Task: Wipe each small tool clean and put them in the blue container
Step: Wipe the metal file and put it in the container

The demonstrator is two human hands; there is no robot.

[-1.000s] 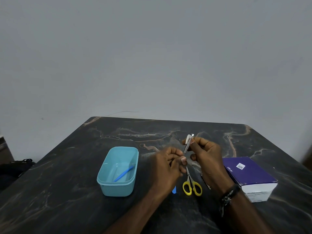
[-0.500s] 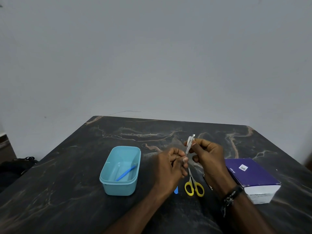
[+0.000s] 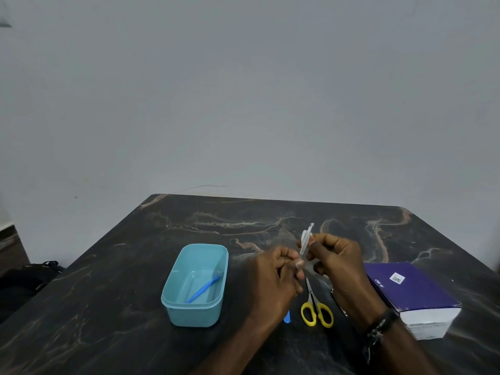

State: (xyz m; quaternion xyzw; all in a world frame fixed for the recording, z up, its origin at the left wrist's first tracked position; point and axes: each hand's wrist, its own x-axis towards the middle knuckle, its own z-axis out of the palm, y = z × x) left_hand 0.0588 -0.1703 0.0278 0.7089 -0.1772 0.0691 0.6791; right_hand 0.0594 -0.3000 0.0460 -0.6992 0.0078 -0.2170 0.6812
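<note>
A thin metal file stands nearly upright above the table, between my hands. My left hand pinches its lower end. My right hand pinches a small white wipe against the file's upper part, and the tip pokes out above my fingers. The blue container sits to the left of my hands with a blue plastic tool inside. Yellow-handled scissors lie on the table below my hands. A blue tool end shows under my left wrist and a thin metal tool by my right wrist.
A purple and white box lies at the right, close to my right forearm. The dark marbled table ends at a grey wall behind. A black bag lies on the floor at the left.
My right fingers with the wipe have slid a little down the file, so more of its tip shows. My left hand keeps its hold on the lower end.
</note>
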